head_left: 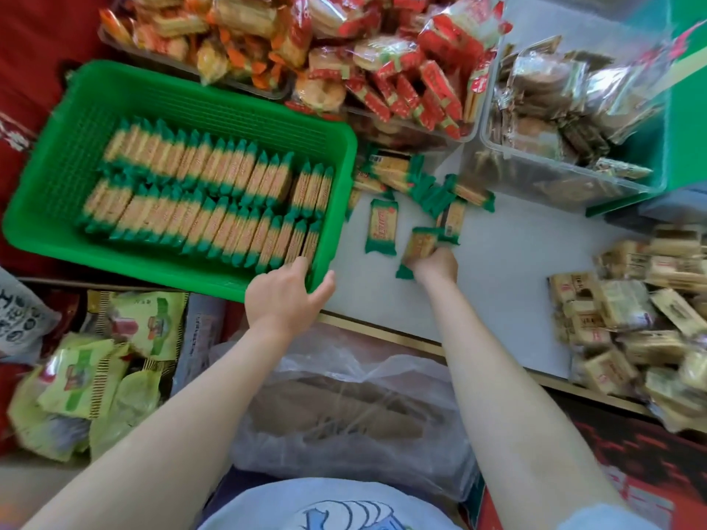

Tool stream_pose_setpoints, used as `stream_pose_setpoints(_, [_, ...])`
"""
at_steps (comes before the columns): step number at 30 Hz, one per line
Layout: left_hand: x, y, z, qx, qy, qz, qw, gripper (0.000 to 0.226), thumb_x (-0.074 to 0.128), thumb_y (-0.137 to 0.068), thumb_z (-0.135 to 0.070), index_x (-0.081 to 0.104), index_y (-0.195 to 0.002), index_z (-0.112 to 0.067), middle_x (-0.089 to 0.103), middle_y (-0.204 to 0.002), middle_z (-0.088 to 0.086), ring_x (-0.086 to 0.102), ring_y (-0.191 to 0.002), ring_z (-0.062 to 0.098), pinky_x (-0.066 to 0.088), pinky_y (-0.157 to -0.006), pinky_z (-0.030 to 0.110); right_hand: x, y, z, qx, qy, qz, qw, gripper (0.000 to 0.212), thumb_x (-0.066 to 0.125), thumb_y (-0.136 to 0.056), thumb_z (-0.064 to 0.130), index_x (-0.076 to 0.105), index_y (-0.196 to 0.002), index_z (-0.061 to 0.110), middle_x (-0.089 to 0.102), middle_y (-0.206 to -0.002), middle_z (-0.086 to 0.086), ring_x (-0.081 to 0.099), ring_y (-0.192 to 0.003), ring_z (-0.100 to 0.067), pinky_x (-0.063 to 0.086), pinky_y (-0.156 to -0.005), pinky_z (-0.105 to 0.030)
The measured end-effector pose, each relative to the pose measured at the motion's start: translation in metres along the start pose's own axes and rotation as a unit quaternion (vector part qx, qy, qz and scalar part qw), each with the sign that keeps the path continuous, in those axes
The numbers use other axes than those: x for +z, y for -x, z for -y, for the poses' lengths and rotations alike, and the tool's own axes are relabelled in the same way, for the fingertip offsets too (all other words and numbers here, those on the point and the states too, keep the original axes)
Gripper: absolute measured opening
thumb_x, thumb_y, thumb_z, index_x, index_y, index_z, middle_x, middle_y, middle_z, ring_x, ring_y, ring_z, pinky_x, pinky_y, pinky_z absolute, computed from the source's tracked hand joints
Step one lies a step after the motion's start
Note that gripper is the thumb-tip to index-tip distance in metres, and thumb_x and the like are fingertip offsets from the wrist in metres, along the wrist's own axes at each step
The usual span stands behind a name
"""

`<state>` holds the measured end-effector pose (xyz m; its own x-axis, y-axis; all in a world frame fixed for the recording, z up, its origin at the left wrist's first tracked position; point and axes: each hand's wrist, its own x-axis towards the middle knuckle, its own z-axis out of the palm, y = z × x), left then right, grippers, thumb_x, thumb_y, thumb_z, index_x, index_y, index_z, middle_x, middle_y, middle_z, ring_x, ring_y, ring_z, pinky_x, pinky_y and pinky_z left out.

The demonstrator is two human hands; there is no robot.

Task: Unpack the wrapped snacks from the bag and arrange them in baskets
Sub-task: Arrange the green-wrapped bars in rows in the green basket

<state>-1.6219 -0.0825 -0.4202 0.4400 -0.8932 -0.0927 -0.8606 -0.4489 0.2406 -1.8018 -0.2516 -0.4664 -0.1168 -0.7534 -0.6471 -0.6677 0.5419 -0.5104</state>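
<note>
A green plastic basket (72, 109) on the left holds two rows of green-and-tan wrapped biscuit packs (199, 197) standing on edge. My left hand (285, 296) grips the basket's near right corner, thumb outside the rim. My right hand (436, 267) grips a few of the same green-wrapped packs (419, 244) on the white table. More loose packs (382, 225) lie scattered to the right of the basket. A clear plastic bag (344, 415) lies below between my arms.
Clear tubs of orange-wrapped snacks (214, 28), red-wrapped snacks (413, 78) and brown-wrapped snacks (547, 109) line the back. A pile of tan-wrapped packs (631, 319) lies on the table at right. Yellow-green snack bags (95, 369) are heaped at lower left.
</note>
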Motion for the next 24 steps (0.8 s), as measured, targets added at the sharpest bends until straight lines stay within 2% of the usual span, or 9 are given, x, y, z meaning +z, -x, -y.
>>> stream_pose_setpoints(3, [0.000,0.000,-0.002,0.003,0.011,-0.009,1.000,0.053,0.024,-0.089,-0.066,0.038,-0.075,-0.017,0.030,-0.052,-0.007,0.030,-0.041,0.021,0.012,-0.044,0.024,-0.008,0.014,-0.002,-0.040,-0.045,0.013,0.998,0.031,0.065,-0.096,0.026,0.066,-0.120,0.007,0.068,-0.118,-0.011,0.061,-0.099,-0.025,0.043,-0.079,-0.028])
stream_pose_setpoints(6, [0.000,-0.002,-0.003,0.011,0.011,-0.018,1.000,0.051,0.027,-0.089,-0.065,0.038,-0.075,-0.017,0.036,-0.053,-0.004,0.032,-0.040,0.022,0.012,-0.044,0.023,0.002,0.014,0.020,-0.064,-0.107,0.051,0.991,0.039,0.063,-0.097,0.039,0.067,-0.121,0.008,0.068,-0.112,-0.008,0.062,-0.101,-0.023,0.050,-0.089,-0.035])
stream_pose_setpoints(9, [0.001,-0.002,-0.002,0.012,0.018,-0.019,1.000,0.052,0.028,-0.089,-0.065,0.038,-0.074,-0.016,0.037,-0.054,-0.003,0.032,-0.041,0.023,0.013,-0.044,0.023,0.026,-0.003,0.044,-0.047,-0.055,0.039,0.997,0.047,0.062,-0.095,0.046,0.061,-0.122,0.007,0.066,-0.118,-0.010,0.062,-0.107,-0.029,0.050,-0.088,-0.033])
stream_pose_setpoints(13, [0.004,-0.003,-0.001,0.015,0.015,-0.026,0.999,0.051,0.029,-0.090,-0.064,0.037,-0.073,-0.016,0.035,-0.054,-0.004,0.030,-0.041,0.023,0.010,-0.045,0.023,0.047,-0.013,0.053,-0.004,0.032,-0.007,0.999,0.074,0.071,-0.087,0.050,0.041,-0.138,0.006,0.049,-0.141,-0.015,0.050,-0.128,-0.035,0.047,-0.102,-0.042])
stream_pose_setpoints(17, [0.008,-0.002,0.001,0.016,-0.006,-0.014,1.000,0.057,0.023,-0.089,-0.066,0.041,-0.074,-0.014,0.036,-0.056,-0.004,0.032,-0.044,0.023,0.009,-0.046,0.026,0.052,-0.014,0.054,0.017,0.052,0.012,0.998,0.079,0.077,-0.079,0.054,0.043,-0.135,0.010,0.053,-0.140,-0.013,0.053,-0.126,-0.034,0.047,-0.103,-0.043])
stream_pose_setpoints(19, [0.009,-0.002,0.001,0.005,-0.018,-0.005,1.000,0.067,0.018,-0.089,-0.068,0.054,-0.084,-0.012,0.040,-0.059,-0.004,0.036,-0.047,0.023,0.013,-0.046,0.028,0.054,-0.012,0.054,0.027,0.073,0.025,0.997,0.080,0.079,-0.075,0.058,0.049,-0.132,0.011,0.057,-0.136,-0.012,0.054,-0.123,-0.033,0.048,-0.101,-0.042])
stream_pose_setpoints(21, [0.005,-0.005,0.001,-0.033,-0.017,0.005,0.999,0.072,0.018,-0.092,-0.069,0.060,-0.113,-0.013,0.051,-0.066,-0.001,0.045,-0.054,0.024,0.021,-0.046,0.030,0.057,-0.008,0.053,0.020,0.128,0.037,0.991,0.084,0.080,-0.071,0.062,0.050,-0.132,0.012,0.055,-0.135,-0.013,0.052,-0.124,-0.033,0.048,-0.100,-0.040])
stream_pose_setpoints(23, [-0.002,-0.012,0.000,-0.093,0.062,0.018,0.994,0.065,0.026,-0.098,-0.064,0.051,-0.134,-0.016,0.064,-0.083,0.002,0.058,-0.071,0.027,0.039,-0.055,0.035,0.058,-0.004,0.052,-0.002,0.165,0.049,0.985,0.086,0.081,-0.072,0.060,0.047,-0.135,0.012,0.050,-0.136,-0.014,0.048,-0.127,-0.033,0.047,-0.102,-0.041])
stream_pose_setpoints(24, [-0.007,-0.014,-0.004,-0.114,0.144,0.014,0.983,0.060,0.032,-0.099,-0.060,0.049,-0.136,-0.016,0.066,-0.095,0.002,0.061,-0.084,0.026,0.047,-0.066,0.038,0.058,-0.003,0.051,-0.014,0.174,0.056,0.983,0.085,0.081,-0.073,0.058,0.047,-0.135,0.012,0.050,-0.136,-0.013,0.047,-0.127,-0.032,0.047,-0.102,-0.042])
